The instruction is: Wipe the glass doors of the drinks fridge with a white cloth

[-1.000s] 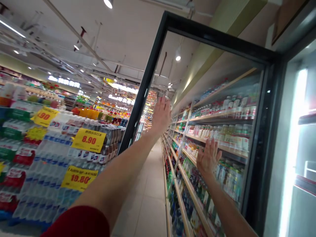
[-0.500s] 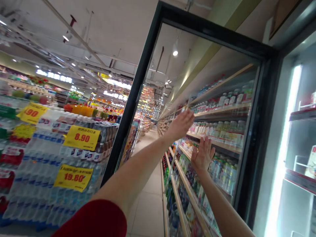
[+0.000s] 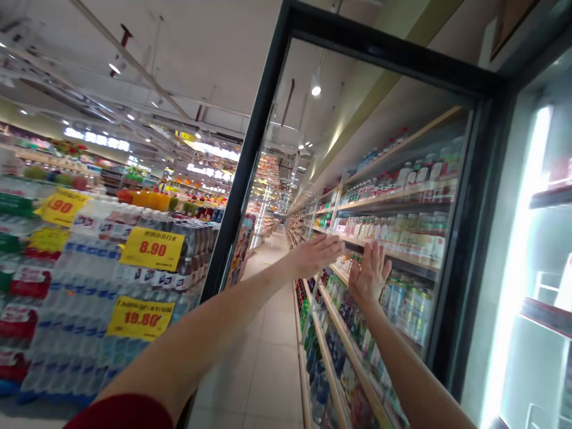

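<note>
An open glass fridge door (image 3: 308, 149) with a black frame stands in front of me. My left hand (image 3: 316, 255), at the end of an arm in a red sleeve, reaches across the door with its fingers stretched out and nothing in it. Just to its right, my right hand (image 3: 369, 277) is raised with fingers up and spread, also holding nothing. Both hands are on my side of the pane; whether either one touches it I cannot tell. Bottled drinks (image 3: 409, 232) on shelves show in the glass area behind the hands.
At the right is the lit fridge interior, with a bright light strip (image 3: 513, 262) and shelves. Stacked packs of bottled water (image 3: 71, 322) stand on the left, bearing yellow price signs (image 3: 152, 248). A tiled aisle floor (image 3: 268, 357) runs ahead.
My left hand has dropped lower, coming level with my right hand. The right hand has hardly moved, and the door stays at about the same angle.
</note>
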### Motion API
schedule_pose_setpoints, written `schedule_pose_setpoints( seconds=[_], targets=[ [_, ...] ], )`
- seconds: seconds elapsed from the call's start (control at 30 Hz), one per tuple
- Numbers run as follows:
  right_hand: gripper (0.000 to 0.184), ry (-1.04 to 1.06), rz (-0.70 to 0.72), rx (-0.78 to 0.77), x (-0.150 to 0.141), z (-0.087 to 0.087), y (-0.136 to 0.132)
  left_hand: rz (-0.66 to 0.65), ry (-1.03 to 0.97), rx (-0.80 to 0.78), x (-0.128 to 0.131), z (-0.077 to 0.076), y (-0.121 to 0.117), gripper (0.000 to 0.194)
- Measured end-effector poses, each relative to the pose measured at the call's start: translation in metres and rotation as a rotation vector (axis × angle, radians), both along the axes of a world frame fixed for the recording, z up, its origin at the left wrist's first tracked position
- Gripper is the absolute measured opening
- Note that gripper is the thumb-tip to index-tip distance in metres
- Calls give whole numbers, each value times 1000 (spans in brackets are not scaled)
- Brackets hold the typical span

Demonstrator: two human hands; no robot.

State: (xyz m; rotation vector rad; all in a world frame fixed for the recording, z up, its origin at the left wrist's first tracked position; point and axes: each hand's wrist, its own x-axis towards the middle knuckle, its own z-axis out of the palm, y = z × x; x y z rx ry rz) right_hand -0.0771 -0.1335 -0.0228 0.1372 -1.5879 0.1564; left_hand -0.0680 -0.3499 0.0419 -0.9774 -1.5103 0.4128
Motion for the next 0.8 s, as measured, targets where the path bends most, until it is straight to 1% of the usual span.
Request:
schedule_pose_setpoints(
  seconds=[0.03,0.07,0.1,0.13,0.17,0.2,0.23,0.3,0.33,0.37,0.4,0.47,0.5,0.53,0.57,0.67,0.7,0.73,0.77,0.8],
  targets=[
    [55,-5,-2,0,0,0,0,19,6,104,-1,0,-9,41],
    [55,-9,-4,1,-1,0,0,41,15,260,-3,2,-20,41],
    [56,-10,-5,2,-1,-1,0,59,30,468,-4,4,-31,42],
    [56,-11,-5,3,-1,-1,0,76,41,617,-4,2,-41,43],
    [56,-9,-5,2,-2,-1,0,86,55,672,-4,-3,-48,43],
    [56,-5,-4,2,-2,-1,0,84,65,623,-3,-11,-52,43],
    [57,0,-4,3,-3,-1,0,68,80,464,-2,-22,-53,43],
    [57,13,-6,7,-4,-1,1,33,76,20,0,-44,-52,43],
    [58,18,-7,8,-5,-1,1,21,69,-138,1,-50,-52,44],
    [58,22,-7,7,-6,-1,2,31,68,-106,2,-52,-54,44],
    [58,25,-6,6,-7,-2,2,52,66,19,1,-51,-57,44],
    [57,26,-3,3,-7,-2,2,82,80,430,-1,-44,-64,44],
    [57,26,0,3,-7,-2,2,94,84,575,-2,-43,-67,44],
    [58,26,3,3,-7,-2,2,97,86,618,-2,-45,-68,44],
    [57,26,5,4,-6,-2,2,91,83,532,-2,-50,-67,45],
    [57,29,11,5,-6,-2,2,45,62,-71,1,-72,-65,44],
    [57,31,12,6,-7,-2,2,45,64,-132,2,-76,-66,43],
    [56,33,13,7,-7,-2,2,55,73,-77,3,-77,-68,44],
    [56,35,14,10,-7,-2,3,76,84,79,3,-76,-71,44],
    [56,38,14,12,-7,-2,3,105,92,280,2,-74,-74,45]
  ],
)
